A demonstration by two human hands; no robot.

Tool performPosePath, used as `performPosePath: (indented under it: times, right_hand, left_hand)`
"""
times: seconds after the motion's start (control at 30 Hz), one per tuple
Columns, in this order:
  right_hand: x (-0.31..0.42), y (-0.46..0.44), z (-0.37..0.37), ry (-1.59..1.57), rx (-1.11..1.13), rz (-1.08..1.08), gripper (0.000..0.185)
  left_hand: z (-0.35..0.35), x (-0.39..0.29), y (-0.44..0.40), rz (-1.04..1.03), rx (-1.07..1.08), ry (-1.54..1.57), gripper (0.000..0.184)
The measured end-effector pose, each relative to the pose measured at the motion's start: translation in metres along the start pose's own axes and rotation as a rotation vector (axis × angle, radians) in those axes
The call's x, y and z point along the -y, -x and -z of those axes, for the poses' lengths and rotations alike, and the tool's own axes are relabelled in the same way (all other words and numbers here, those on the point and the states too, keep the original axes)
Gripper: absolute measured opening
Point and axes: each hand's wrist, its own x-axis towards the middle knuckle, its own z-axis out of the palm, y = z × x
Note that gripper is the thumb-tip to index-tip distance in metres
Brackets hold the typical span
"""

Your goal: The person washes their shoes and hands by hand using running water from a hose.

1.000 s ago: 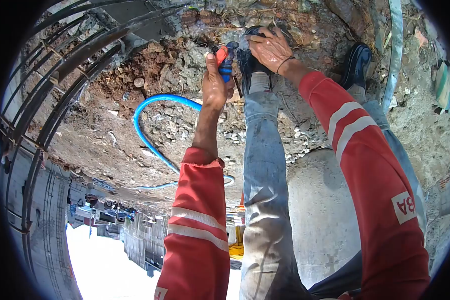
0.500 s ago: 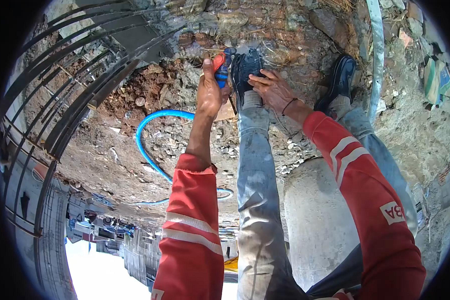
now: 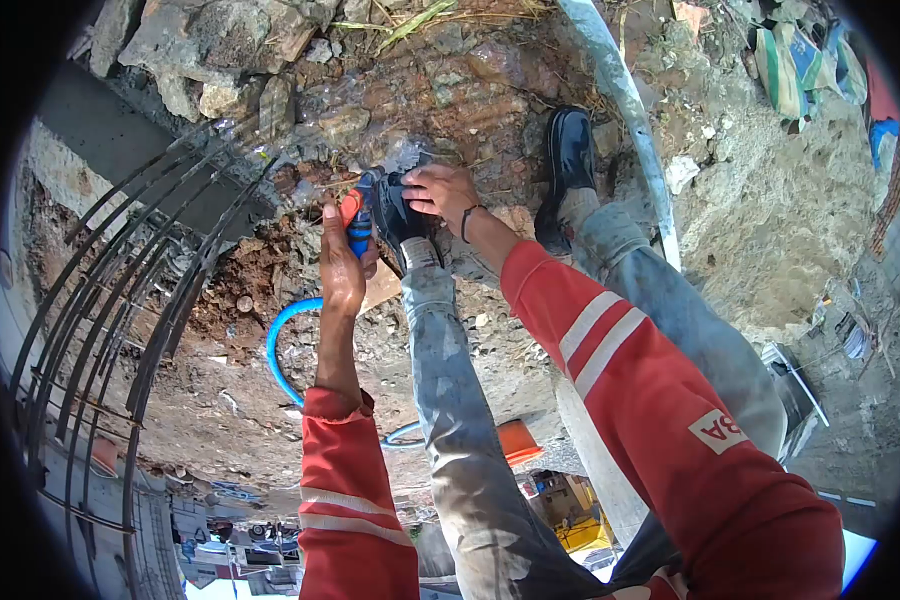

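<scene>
The floor is open, uneven ground (image 3: 750,240) of brown earth, gravel and pale grit, under hard daylight. At the upper left, rocks (image 3: 220,45) lie piled near a smooth grey slab (image 3: 140,150), with a cage of dark rebar (image 3: 120,320) below it in view. 1 long pale strip (image 3: 620,90) crosses the upper right, and striped sacks (image 3: 790,70) lie beyond it. Along the lower edge are 1 orange object (image 3: 516,440), something yellow (image 3: 580,533) and slivers of bright sky (image 3: 220,590).

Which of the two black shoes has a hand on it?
The left shoe, beside the red-and-blue nozzle: the right hand touches it. The right shoe stands apart, untouched.
</scene>
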Motion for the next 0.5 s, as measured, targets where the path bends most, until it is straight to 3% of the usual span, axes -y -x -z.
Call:
performPosePath:
  times: [0.03, 0.1, 0.13, 0.17, 0.23, 0.27, 0.3, 0.37, 0.43, 0.5]
  right_hand:
    - [-0.021, -0.041, 0.007, 0.155, 0.128, 0.340, 0.023]
    - [-0.007, -0.058, -0.009, 0.043, 0.291, 0.399, 0.027]
    - [0.039, -0.032, -0.036, -0.226, 0.325, 0.119, 0.030]
    - [0.053, -0.027, -0.047, -0.236, 0.320, 0.127, 0.030]
    - [0.066, -0.027, -0.063, -0.117, 0.254, -0.117, 0.034]
    - [0.063, -0.042, -0.061, -0.127, 0.252, -0.114, 0.034]
    - [0.058, -0.070, -0.053, -0.150, 0.525, -0.162, 0.035]
    - [0.073, -0.065, -0.052, -0.180, 0.799, -0.200, 0.037]
    - [0.093, -0.027, -0.063, 0.349, 0.095, 0.101, 0.038]
    - [0.096, -0.015, -0.056, 0.105, 0.159, 0.205, 0.042]
  left_hand:
    - [-0.003, 0.001, 0.006, -0.009, 0.021, -0.011, 0.066]
    - [-0.019, -0.003, 0.022, -0.011, 0.007, -0.035, 0.065]
    - [-0.028, -0.003, 0.029, -0.030, -0.027, -0.042, 0.065]
    - [-0.032, -0.003, 0.034, -0.051, -0.062, -0.049, 0.065]
    - [-0.033, 0.004, 0.036, -0.043, 0.003, -0.098, 0.068]
    - [-0.038, 0.006, 0.039, -0.081, -0.012, -0.104, 0.067]
    - [-0.043, 0.006, 0.041, -0.123, -0.028, -0.108, 0.066]
    - [-0.048, 0.002, 0.044, -0.140, -0.048, -0.100, 0.063]
    - [-0.051, 0.002, 0.043, -0.151, -0.119, -0.108, 0.063]
    - [-0.056, -0.002, 0.043, -0.155, -0.198, -0.127, 0.063]
